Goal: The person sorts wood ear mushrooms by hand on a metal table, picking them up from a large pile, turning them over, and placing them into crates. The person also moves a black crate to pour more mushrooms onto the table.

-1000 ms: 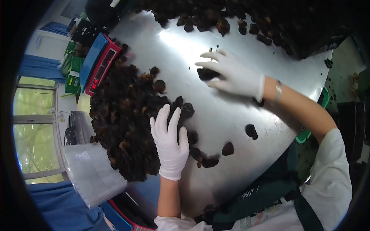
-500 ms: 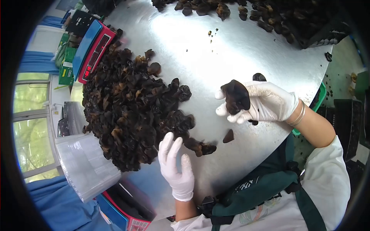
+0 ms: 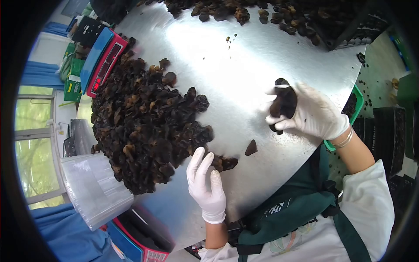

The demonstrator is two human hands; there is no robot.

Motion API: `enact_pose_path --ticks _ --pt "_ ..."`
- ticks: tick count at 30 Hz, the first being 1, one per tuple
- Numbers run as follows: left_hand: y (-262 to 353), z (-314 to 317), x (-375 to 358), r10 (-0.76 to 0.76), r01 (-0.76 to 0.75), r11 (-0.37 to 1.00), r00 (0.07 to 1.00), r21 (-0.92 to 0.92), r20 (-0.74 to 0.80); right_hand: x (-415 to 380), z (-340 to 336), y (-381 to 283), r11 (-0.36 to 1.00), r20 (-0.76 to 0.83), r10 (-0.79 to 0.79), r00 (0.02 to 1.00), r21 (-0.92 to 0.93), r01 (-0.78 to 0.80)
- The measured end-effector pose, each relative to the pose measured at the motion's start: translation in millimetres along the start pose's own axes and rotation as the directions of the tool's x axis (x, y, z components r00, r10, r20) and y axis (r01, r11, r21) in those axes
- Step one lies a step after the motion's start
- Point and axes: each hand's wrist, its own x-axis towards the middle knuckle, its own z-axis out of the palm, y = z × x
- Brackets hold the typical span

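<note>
A big heap of dark brown wood ear mushrooms (image 3: 144, 122) covers the left part of the metal table. My right hand (image 3: 321, 113), in a white glove, is closed on several wood ear pieces (image 3: 286, 102) above the table's right side. Gloved too, my left hand (image 3: 207, 187) holds nothing; its fingers are apart, with the tips close to the heap's lower right edge. Beside those fingertips lies a small clump of wood ear (image 3: 227, 163). A single loose piece (image 3: 251, 147) rests on the metal between my two hands.
A red and blue scale (image 3: 104, 63) stands behind the heap. Stacked clear plastic bags (image 3: 96, 187) and another scale (image 3: 139, 242) are at lower left. More mushrooms (image 3: 222, 11) and a black crate (image 3: 358, 28) line the far edge. A green container (image 3: 358, 102) sits beyond the right edge.
My right hand has moved to the right with its wood ear pieces, turning them more edge-on. My left hand has shifted slightly right, fingers still apart. The whole view has shifted a little.
</note>
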Motion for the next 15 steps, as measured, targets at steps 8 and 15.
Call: enact_pose_path --ticks 8,15 --pt "-6 5 -3 -0.034 0.032 0.997 0.999 -0.071 -0.023 -103 -41 -41 0.028 -0.080 -0.939 0.333 -0.987 -0.158" --pt "-9 7 -2 -0.054 0.041 0.994 0.989 -0.100 -0.137 -92 -30 -5 -0.117 -0.101 -0.800 0.591 -0.941 -0.318"
